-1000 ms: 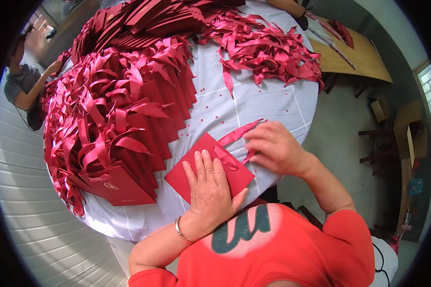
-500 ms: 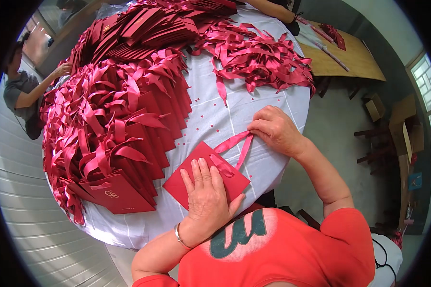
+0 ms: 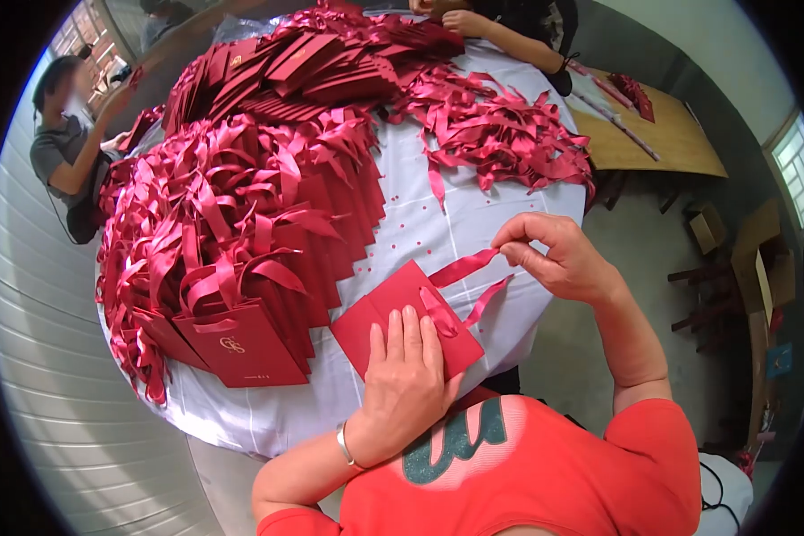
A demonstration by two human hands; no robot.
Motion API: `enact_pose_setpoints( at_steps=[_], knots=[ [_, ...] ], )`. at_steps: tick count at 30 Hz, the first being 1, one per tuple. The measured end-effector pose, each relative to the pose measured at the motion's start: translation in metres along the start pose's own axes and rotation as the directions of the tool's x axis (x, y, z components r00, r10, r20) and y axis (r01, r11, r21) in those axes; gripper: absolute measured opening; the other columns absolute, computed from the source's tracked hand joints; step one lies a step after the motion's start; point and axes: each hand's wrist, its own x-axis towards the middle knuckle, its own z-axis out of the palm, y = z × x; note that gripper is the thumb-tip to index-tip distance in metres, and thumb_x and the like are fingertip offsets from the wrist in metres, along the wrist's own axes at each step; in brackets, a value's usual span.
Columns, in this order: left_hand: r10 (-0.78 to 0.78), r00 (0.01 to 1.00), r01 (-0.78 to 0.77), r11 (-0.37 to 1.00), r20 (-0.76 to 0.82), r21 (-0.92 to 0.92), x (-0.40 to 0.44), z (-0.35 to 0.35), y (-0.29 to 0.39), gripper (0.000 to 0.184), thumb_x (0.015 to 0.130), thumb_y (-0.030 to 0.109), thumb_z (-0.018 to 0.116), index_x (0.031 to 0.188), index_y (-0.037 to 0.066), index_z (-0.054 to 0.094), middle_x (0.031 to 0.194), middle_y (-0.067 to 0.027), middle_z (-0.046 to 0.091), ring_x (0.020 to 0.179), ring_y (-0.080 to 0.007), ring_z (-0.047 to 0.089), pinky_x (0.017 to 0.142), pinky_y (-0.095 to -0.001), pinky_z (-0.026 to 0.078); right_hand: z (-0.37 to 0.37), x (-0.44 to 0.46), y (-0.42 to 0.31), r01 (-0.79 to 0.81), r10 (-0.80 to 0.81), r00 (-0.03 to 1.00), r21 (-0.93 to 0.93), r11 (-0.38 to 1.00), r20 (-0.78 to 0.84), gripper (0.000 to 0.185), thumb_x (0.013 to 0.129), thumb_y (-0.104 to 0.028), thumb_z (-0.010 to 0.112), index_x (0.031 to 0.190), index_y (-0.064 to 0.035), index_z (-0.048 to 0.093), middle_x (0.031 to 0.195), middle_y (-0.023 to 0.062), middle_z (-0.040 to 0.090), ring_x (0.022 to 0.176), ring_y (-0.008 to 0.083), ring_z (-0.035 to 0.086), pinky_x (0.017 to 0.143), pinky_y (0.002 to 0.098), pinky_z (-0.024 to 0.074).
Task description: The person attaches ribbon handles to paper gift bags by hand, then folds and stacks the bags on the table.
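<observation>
A small red paper gift bag [image 3: 380, 322] lies flat and turned at an angle on the table. My left hand [image 3: 406, 362], with a silver bangle at the wrist, presses on it with flat fingers. From holes near the bag's upper right edge comes a pink-red ribbon [image 3: 463, 269]. One of its tails is pinched between the thumb and forefinger of my right hand [image 3: 558, 257], raised to the right of the bag. The other ribbon tail [image 3: 491, 299] hangs loose below, its end apart from my fingers.
To the left stand rows of red bags [image 3: 241, 344] with ribbon handles. Folded bags [image 3: 304, 67] are heaped at the back, beside a pile of loose ribbons [image 3: 500, 134]. Small red dots litter the white tablecloth [image 3: 424, 223]. One person [image 3: 67, 152] works at left, another's arm [image 3: 518, 45] reaches in behind.
Both ribbon tails met at my right fingers before; now only one is pinched and the other is free. My left hand stays flat on the bag. The whole view has shifted a little.
</observation>
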Motion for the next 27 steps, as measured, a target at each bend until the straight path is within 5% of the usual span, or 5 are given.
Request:
enact_pose_setpoints(
  at_steps=[9, 16, 18, 23, 27],
  knots=[
    [-0.050, 0.963, -0.076, 0.892, -0.264, -0.445, -0.018, -0.070, -0.019, 0.038, 0.082, 0.001, 0.059, 0.119, -0.008, 0.062, 0.092, -0.0226, 0.070, 0.076, -0.0288, 0.071, 0.066, -0.0403, 0.056, -0.023, 0.041, -0.076, -0.014, 0.005, 1.000, 0.513, 0.858, 0.020, 0.011, 0.092, -0.005, 0.064, 0.099, 0.0014, 0.069, 0.078, 0.0042, 0.069, 0.067, 0.0070, 0.063, 0.059, 0.0215, 0.0490],
    [-0.224, 0.776, 0.515, -0.315, 0.590, -0.797, 0.009, -0.009, -0.103, 0.026, 0.100, 0.017, 0.053, 0.113, -0.002, 0.065, 0.093, -0.0024, 0.069, 0.076, -0.0108, 0.065, 0.065, -0.0257, 0.054, 0.011, 0.094, 0.017, -0.363, 0.348, 0.931, 0.188, 0.912, 0.108, 0.024, 0.096, -0.024, 0.065, 0.106, -0.0021, 0.067, 0.083, 0.0000, 0.066, 0.069, 0.0061, 0.060, 0.061, 0.0231, 0.0488],
    [-0.388, 0.719, 0.511, -0.267, 0.577, -0.817, 0.001, 0.008, -0.102, 0.027, 0.098, 0.016, 0.054, 0.115, -0.003, 0.063, 0.089, -0.0068, 0.070, 0.074, -0.0129, 0.066, 0.064, -0.0281, 0.055, 0.032, 0.065, 0.067, -0.277, 0.272, 0.961, 0.112, 0.954, 0.058, 0.027, 0.093, -0.020, 0.067, 0.111, 0.0005, 0.066, 0.083, -0.0003, 0.063, 0.073, 0.0071, 0.058, 0.064, 0.0246, 0.0488],
    [-0.443, 0.895, 0.430, 0.887, -0.050, -0.167, -0.001, -0.021, -0.068, 0.023, 0.090, 0.019, 0.065, 0.093, -0.003, 0.062, 0.071, -0.0222, 0.067, 0.068, -0.0377, 0.069, 0.059, -0.0408, 0.056, 0.052, -0.005, 0.049, -0.240, 0.236, 0.969, 0.064, 0.969, 0.068, 0.026, 0.089, -0.014, 0.070, 0.111, 0.0009, 0.067, 0.086, 0.0053, 0.065, 0.077, 0.0129, 0.063, 0.071, 0.0281, 0.0523],
    [-0.266, 0.944, 0.287, 0.954, -0.198, 0.087, 0.017, -0.024, -0.047, 0.021, 0.086, 0.020, 0.068, 0.077, 0.007, 0.055, 0.066, -0.0123, 0.061, 0.062, -0.0294, 0.066, 0.053, -0.0404, 0.052, 0.050, -0.008, 0.045, -0.134, 0.135, 0.989, -0.025, 0.991, 0.059, 0.025, 0.086, -0.011, 0.072, 0.108, 0.0000, 0.068, 0.091, 0.0128, 0.066, 0.078, 0.0206, 0.066, 0.072, 0.0323, 0.0543]
  ],
)
